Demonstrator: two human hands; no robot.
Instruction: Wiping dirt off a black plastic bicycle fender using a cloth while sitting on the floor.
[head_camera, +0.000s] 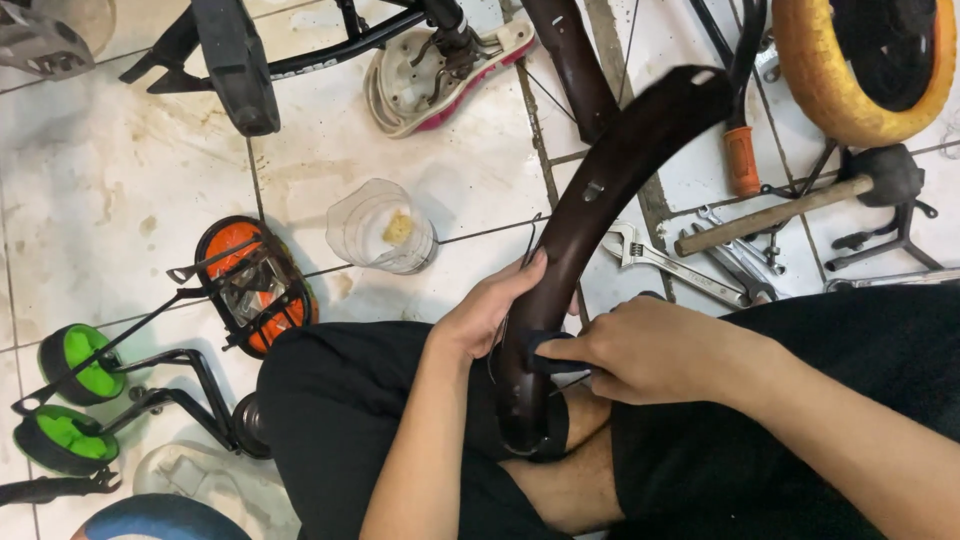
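Observation:
A long curved dark brown fender (600, 190) rests between my knees, its upper end reaching toward the top right. My left hand (487, 312) grips its left edge near the lower part. My right hand (640, 350) is closed on a small black tool or strap (545, 352) pressed against the fender's right side. Thin wire stays stick out beside the fender by my left hand.
On the tiled floor lie an adjustable wrench (650, 258), spanners (745, 255), a rubber mallet (800, 198), an orange-handled tool (741, 160), a clear plastic jar (381, 228), an orange basket (255, 285), green training wheels (75, 400), a yellow tyre (860, 70) and a black bike frame (290, 45).

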